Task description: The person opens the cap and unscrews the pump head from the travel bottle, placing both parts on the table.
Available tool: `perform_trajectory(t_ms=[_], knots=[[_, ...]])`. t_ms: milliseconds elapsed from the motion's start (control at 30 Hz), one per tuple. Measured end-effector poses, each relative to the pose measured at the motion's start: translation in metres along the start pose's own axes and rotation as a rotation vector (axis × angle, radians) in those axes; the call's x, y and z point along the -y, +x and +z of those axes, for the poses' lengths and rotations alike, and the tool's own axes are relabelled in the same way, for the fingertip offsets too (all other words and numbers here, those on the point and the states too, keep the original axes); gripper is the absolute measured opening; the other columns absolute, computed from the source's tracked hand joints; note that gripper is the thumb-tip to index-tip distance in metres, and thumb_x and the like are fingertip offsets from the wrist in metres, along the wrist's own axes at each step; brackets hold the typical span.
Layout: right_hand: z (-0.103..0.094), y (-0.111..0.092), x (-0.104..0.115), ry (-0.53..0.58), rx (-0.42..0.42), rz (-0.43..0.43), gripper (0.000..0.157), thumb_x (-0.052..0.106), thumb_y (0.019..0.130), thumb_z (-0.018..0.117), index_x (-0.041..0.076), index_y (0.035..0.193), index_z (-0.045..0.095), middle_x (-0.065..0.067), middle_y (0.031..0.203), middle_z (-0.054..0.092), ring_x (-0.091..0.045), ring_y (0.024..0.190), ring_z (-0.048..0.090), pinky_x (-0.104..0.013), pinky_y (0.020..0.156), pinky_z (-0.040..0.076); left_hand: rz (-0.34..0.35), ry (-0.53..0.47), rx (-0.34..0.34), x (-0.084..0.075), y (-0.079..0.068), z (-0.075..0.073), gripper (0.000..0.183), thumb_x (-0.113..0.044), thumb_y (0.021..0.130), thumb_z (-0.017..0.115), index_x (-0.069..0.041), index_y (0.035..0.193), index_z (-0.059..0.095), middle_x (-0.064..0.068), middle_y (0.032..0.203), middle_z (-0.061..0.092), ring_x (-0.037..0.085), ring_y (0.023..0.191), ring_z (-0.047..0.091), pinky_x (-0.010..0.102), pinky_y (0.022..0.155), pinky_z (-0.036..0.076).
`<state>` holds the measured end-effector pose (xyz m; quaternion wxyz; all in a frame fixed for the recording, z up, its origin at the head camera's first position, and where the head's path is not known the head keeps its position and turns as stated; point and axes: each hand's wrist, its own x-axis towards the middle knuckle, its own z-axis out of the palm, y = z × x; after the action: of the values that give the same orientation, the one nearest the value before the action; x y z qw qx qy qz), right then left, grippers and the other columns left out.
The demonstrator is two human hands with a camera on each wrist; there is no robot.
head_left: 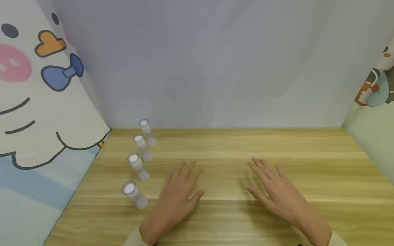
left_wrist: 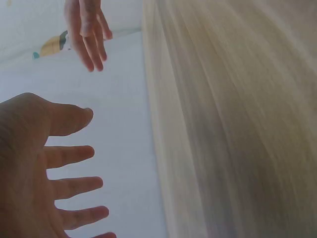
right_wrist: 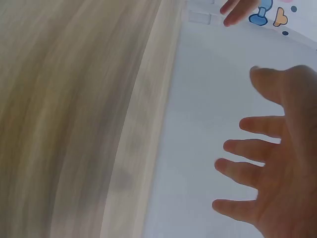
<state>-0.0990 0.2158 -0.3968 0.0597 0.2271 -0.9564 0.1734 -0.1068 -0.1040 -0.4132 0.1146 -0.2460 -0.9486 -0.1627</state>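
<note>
Right of four clear vials [head_left: 138, 166], left hand [head_left: 175, 196] and right hand [head_left: 280, 196], grips wide and empty, appear poised before handling; pickup would require reaching left.

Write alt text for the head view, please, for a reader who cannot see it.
A person's left hand and right hand spread empty over a wood-grain table. Four clear tubes with white tops stand in a row to the left. A pale wall rises behind, cartoon prints either side.
</note>
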Motion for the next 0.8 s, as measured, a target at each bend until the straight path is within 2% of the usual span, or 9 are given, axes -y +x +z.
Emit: perform_trajectory(t_ms=[100,167,267,367,467,600,700,733,800], knots=[[0.000,0.004,0.002,-0.081,-0.128,-0.058,0.071,0.037,0.099,0.071,0.011,0.158,0.043,-0.015,0.152,0.059,-0.036,0.135,0.060,-0.067,0.115,0.041,0.036,0.005,-0.077,-0.004,-0.004,-0.009,0.061,-0.034,0.090,0.082,-0.019,0.144,0.060,0.010,0.153,0.056,0.039,0.141,0.052,0.063,0.109,0.050],[0.000,0.005,0.003,-0.109,-0.228,-0.084,0.068,0.031,0.092,0.079,0.009,0.150,0.052,-0.013,0.136,0.070,-0.033,0.118,0.070,-0.061,0.106,0.051,0.062,0.020,-0.121,-0.005,-0.008,-0.013,0.060,-0.030,0.086,0.085,-0.020,0.141,0.062,0.008,0.147,0.061,0.035,0.136,0.056,0.060,0.105,0.053],[0.000,0.007,0.005,-0.101,-0.354,-0.115,0.064,0.028,0.085,0.085,0.011,0.142,0.062,-0.009,0.121,0.077,-0.030,0.103,0.075,-0.054,0.091,0.059,0.097,0.051,-0.165,-0.005,-0.013,-0.020,0.059,-0.028,0.084,0.087,-0.020,0.138,0.065,0.004,0.142,0.064,0.031,0.132,0.059,0.055,0.101,0.056],[0.003,0.009,0.006,-0.070,-0.427,-0.160,0.057,0.030,0.086,0.084,0.011,0.137,0.066,-0.007,0.119,0.077,-0.029,0.101,0.075,-0.049,0.084,0.062,0.124,0.078,-0.210,-0.004,-0.019,-0.024,0.056,-0.027,0.082,0.089,-0.020,0.134,0.067,0.002,0.139,0.066,0.030,0.129,0.060,0.053,0.098,0.057],[0.006,0.013,0.008,-0.047,-0.482,-0.217,0.047,0.037,0.094,0.077,0.010,0.132,0.069,-0.007,0.117,0.078,-0.028,0.100,0.076,-0.046,0.081,0.064,0.154,0.087,-0.256,-0.002,-0.023,-0.029,0.054,-0.025,0.080,0.089,-0.019,0.130,0.069,0.002,0.137,0.067,0.030,0.128,0.061,0.052,0.097,0.057],[0.012,0.016,0.012,-0.029,-0.527,-0.253,0.045,0.047,0.103,0.064,0.010,0.127,0.071,-0.006,0.114,0.078,-0.026,0.100,0.075,-0.044,0.081,0.063,0.197,0.088,-0.328,0.001,-0.025,-0.036,0.045,-0.024,0.082,0.084,-0.017,0.125,0.071,0.004,0.133,0.069,0.031,0.125,0.061,0.053,0.093,0.057],[0.017,0.015,0.017,-0.018,-0.517,-0.256,0.047,0.050,0.105,0.059,0.010,0.126,0.071,-0.004,0.114,0.077,-0.025,0.101,0.074,-0.043,0.084,0.063,0.219,0.078,-0.406,0.004,-0.026,-0.044,0.027,-0.026,0.096,0.069,-0.014,0.120,0.073,0.005,0.128,0.071,0.031,0.120,0.063,0.053,0.089,0.057],[0.018,0.014,0.019,-0.012,-0.509,-0.255,0.048,0.051,0.105,0.058,0.010,0.125,0.071,-0.003,0.114,0.077,-0.024,0.102,0.073,-0.042,0.085,0.062,0.222,0.082,-0.436,0.005,-0.027,-0.047,0.025,-0.028,0.101,0.063,-0.014,0.118,0.074,0.005,0.125,0.072,0.032,0.118,0.064,0.053,0.086,0.057],[0.020,0.013,0.022,-0.001,-0.489,-0.239,0.049,0.053,0.105,0.055,0.011,0.125,0.071,0.000,0.115,0.076,-0.022,0.103,0.073,-0.041,0.087,0.061,0.220,0.087,-0.486,0.007,-0.029,-0.054,0.033,-0.032,0.108,0.050,-0.012,0.116,0.075,0.006,0.121,0.074,0.032,0.113,0.066,0.053,0.082,0.057]])
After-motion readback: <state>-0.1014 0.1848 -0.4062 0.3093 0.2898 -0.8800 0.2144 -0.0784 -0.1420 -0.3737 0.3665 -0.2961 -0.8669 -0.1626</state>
